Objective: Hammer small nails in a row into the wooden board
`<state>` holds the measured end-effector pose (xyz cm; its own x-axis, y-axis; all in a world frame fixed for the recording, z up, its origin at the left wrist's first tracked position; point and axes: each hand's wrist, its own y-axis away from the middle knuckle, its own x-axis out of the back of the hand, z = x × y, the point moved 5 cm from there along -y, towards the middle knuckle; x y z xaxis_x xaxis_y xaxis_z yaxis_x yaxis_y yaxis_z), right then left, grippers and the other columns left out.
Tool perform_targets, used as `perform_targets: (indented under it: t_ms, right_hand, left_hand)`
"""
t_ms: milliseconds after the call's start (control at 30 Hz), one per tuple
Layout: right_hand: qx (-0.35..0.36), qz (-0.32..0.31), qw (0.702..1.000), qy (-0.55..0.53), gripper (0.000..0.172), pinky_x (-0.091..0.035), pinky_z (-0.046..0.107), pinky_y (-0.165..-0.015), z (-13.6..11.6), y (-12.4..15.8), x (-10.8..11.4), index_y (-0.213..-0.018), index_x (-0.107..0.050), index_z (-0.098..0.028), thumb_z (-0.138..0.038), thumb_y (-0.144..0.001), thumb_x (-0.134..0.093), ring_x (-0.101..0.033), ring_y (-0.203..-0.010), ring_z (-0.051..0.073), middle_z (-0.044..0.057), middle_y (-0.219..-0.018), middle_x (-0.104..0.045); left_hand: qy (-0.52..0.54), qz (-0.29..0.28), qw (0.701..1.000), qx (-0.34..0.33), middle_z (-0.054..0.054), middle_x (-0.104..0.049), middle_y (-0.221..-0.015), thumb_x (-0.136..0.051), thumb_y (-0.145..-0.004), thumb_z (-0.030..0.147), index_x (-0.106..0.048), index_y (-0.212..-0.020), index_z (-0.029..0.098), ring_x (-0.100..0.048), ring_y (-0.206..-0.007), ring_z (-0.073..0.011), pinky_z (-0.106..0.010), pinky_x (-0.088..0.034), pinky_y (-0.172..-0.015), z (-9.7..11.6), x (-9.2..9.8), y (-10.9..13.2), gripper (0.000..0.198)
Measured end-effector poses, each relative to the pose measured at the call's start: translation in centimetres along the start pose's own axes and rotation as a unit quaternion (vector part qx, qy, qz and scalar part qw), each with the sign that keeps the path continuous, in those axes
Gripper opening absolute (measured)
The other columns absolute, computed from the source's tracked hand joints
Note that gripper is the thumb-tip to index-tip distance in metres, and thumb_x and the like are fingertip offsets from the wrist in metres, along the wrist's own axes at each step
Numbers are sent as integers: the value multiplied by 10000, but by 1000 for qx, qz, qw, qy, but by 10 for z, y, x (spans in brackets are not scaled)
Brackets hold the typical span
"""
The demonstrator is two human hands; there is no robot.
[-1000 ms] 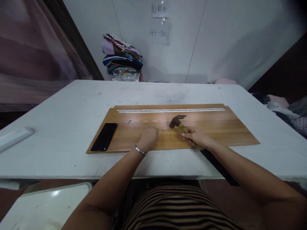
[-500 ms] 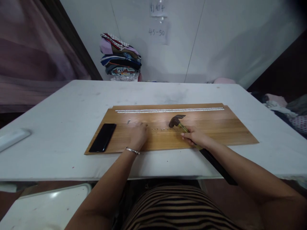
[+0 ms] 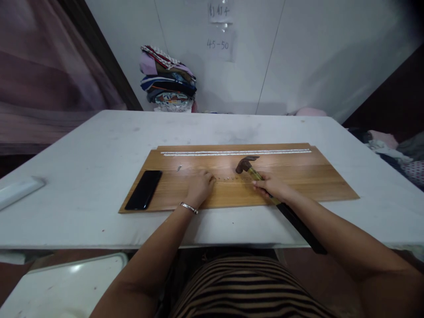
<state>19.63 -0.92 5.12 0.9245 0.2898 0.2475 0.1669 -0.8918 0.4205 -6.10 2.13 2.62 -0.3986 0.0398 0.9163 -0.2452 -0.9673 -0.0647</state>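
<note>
A long wooden board lies on the white table. My right hand grips a hammer by its yellow and black handle, with the dark head held just above the board. A short row of small nails stands in the board between my hands. My left hand rests on the board at the row's left end, fingers curled together; what they pinch is too small to name. One loose nail lies further left.
A black phone lies on the board's left end. A white tape strip runs along its far edge. Folded clothes are stacked against the wall. A white bar sits at the table's left edge.
My left hand slid left along the board, then came back right to the end of the nail row. The hammer head lifted slightly.
</note>
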Motion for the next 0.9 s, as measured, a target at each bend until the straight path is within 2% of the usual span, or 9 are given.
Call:
perform_targets:
  t_ms: [133,300,400,467,633,733,900]
  right_hand:
    - [-3,-9,1000,2,214,-268,209,-373,2,0,0,-732,-512,-223,-315,-822,-683,-358,-365,78,-77,-449,-434]
    - [2,-16,1000,-9,239,-265,211,-377,2,5,0,-724,-512,-219,-351,-795,-698,-350,-363,70,-86,-445,-427]
    - [5,-18,1000,-9,248,-270,221,-384,2,10,0,-727,-514,-222,-364,-789,-707,-361,-368,76,-85,-444,-428]
    - [6,-23,1000,-12,250,-269,225,-382,3,12,-2,-735,-512,-227,-371,-787,-710,-358,-368,79,-86,-445,-427]
    - [6,-44,999,-22,218,-256,223,-372,5,11,-10,-758,-509,-231,-325,-780,-705,-348,-374,74,-82,-476,-452]
    - [9,-49,999,-22,226,-251,222,-373,6,10,-13,-746,-506,-227,-323,-765,-710,-349,-377,66,-76,-492,-468]
    - [7,-47,999,-23,279,-245,228,-374,7,11,-9,-770,-494,-236,-392,-751,-724,-349,-367,68,-91,-479,-452]
  left_hand:
    - [-81,-14,996,36,-147,-700,-1107,-439,-992,219,-744,-972,157,-653,-1069,-263,-381,-502,-949,-19,15,-6,312]
    - [-168,-3,973,156,-185,-713,-1122,-351,-996,197,-732,-1028,130,-685,-1053,-305,-391,-522,-854,-65,49,-9,388]
    - [-162,41,973,161,-163,-712,-1172,-373,-1005,264,-730,-1048,158,-689,-1046,-304,-389,-529,-829,-72,60,-3,375]
    - [-134,59,982,121,-136,-721,-1126,-405,-999,286,-730,-1009,179,-685,-1049,-285,-378,-530,-865,-64,56,4,342]
    - [-58,70,996,11,-111,-716,-1056,-454,-977,257,-716,-934,201,-661,-1048,-247,-365,-525,-951,-32,28,9,272]
    - [-52,86,995,-26,-122,-715,-1086,-427,-988,215,-710,-978,186,-649,-1074,-247,-382,-507,-1002,-22,15,-2,285]
    - [-62,83,993,-55,-144,-687,-1218,-395,-1008,195,-688,-1050,177,-619,-1162,-247,-395,-471,-1064,-22,1,-27,296]
